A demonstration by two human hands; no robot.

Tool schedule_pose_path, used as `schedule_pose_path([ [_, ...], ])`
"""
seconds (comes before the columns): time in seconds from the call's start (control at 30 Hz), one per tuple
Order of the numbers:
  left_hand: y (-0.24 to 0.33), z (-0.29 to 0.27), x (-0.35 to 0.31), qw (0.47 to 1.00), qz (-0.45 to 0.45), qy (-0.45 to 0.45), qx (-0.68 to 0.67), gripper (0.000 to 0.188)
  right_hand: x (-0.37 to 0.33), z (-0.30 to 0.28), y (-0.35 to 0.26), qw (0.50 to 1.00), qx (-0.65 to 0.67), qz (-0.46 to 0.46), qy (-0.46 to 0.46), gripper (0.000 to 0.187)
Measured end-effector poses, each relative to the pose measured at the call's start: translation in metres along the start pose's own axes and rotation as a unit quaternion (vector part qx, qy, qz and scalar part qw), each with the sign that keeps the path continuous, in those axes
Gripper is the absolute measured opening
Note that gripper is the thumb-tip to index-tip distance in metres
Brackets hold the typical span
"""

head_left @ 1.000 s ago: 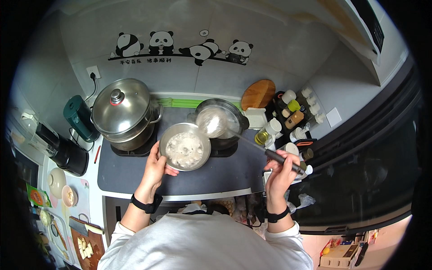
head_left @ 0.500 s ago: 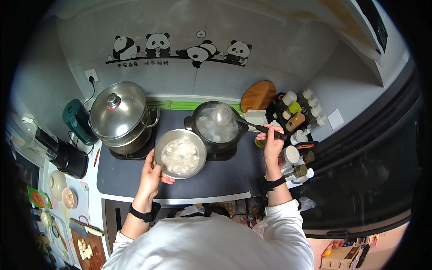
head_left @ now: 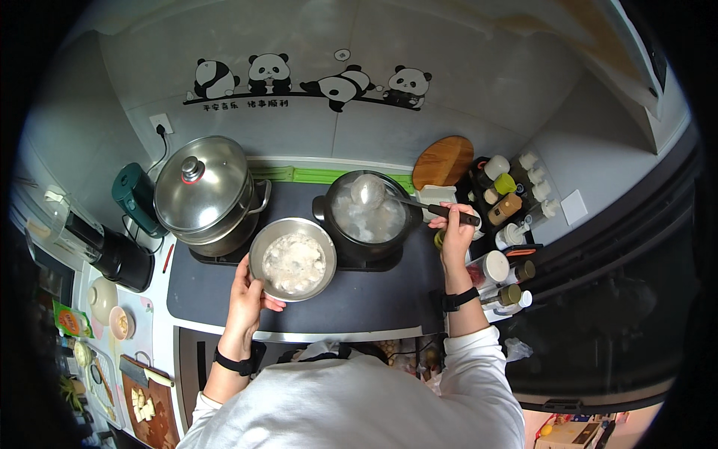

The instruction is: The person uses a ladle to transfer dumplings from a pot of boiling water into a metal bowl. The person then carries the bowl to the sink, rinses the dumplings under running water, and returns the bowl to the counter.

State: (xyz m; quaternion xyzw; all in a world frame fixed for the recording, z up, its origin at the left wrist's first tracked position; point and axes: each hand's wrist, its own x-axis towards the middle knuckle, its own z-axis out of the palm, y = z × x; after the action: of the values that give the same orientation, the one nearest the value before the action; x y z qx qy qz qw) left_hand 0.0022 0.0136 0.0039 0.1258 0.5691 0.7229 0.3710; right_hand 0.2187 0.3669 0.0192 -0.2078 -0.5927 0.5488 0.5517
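My left hand (head_left: pixel 249 298) grips the near rim of a steel bowl (head_left: pixel 292 260) filled with pale, wet food, held over the black stovetop (head_left: pixel 359 292). My right hand (head_left: pixel 453 228) is closed on the dark handle of a metal skimmer ladle (head_left: pixel 369 190). The ladle's round head is over the far side of the black pot (head_left: pixel 368 219), which holds cloudy liquid. The bowl sits just left of the pot, nearly touching it.
A large lidded steel pot (head_left: pixel 203 191) stands at the left of the stove. Seasoning jars and bottles (head_left: pixel 505 217) crowd the right counter, beside a round wooden board (head_left: pixel 443 160). A green kettle (head_left: pixel 134 196), a black appliance (head_left: pixel 112 253) and a cutting board with food (head_left: pixel 149 408) lie at the left.
The ladle swung from over the bowl to the far side of the black pot, with my right hand moving up and right. The bowl dropped slightly toward me.
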Motion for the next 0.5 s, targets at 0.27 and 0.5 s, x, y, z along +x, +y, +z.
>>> schedule_pose_path([
  [0.27,0.000,0.004,0.001,1.000,-0.003,0.008,0.006,0.062,0.006,-0.004,0.009,0.998,0.037,0.044,0.015,0.014],
  [0.5,0.002,0.005,0.002,1.000,-0.003,0.009,0.011,0.061,0.008,-0.012,0.006,0.997,0.039,0.068,0.024,0.014],
])
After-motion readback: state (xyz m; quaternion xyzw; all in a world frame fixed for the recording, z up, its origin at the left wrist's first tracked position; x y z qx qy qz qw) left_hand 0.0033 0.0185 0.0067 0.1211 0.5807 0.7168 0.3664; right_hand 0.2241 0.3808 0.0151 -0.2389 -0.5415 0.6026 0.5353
